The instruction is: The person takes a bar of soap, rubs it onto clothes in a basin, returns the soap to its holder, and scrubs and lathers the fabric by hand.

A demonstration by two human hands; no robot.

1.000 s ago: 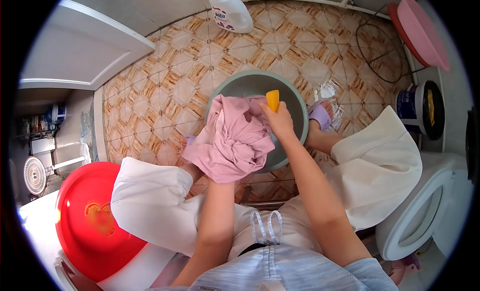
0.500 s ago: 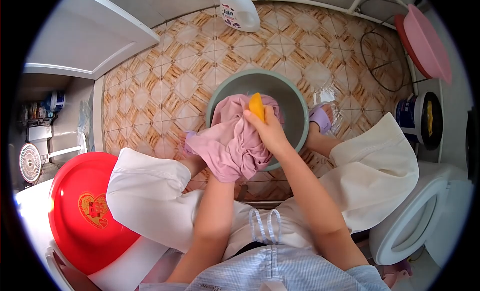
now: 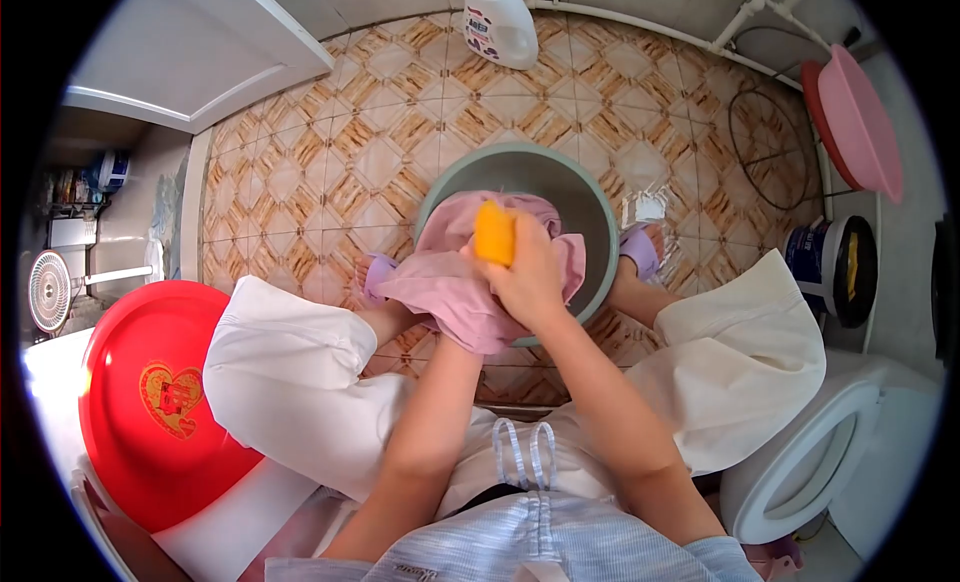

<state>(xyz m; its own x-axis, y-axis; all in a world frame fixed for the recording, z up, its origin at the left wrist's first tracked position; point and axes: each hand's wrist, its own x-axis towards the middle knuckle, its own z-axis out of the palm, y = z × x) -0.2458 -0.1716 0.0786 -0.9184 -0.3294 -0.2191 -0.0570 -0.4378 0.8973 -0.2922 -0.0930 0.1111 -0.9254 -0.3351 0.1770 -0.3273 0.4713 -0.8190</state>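
Gripping a yellow bar (image 3: 495,234), the right hand (image 3: 533,280) has its fingers and thumb closed around the bar's lower part, with the top end sticking out above them, over a bunched pink cloth (image 3: 445,287). The left forearm (image 3: 428,417) runs up to the near edge of the cloth, and the left hand is mostly covered by the folds, so I cannot tell whether its fingers are spread or pressed together. The cloth lies partly inside a round grey-green basin (image 3: 602,217) and spills over the basin's near left side. The basin stands on the patterned tile floor (image 3: 385,162) between the person's feet, which wear light purple slippers (image 3: 640,254). The knees, in wide cream trousers (image 3: 740,352), are spread to either side of the arms. Well beyond the basin, a white bottle (image 3: 505,27) with a printed label stands upright near the wall. On the left, a red basin (image 3: 130,432) with a gold heart print lies beside the knee, and a small white fan (image 3: 50,290) is farther off. On the right are a pink basin (image 3: 858,127) against the wall, a bucket (image 3: 810,262) with a dark lid below it, and a white toilet (image 3: 800,482) beside the trousers
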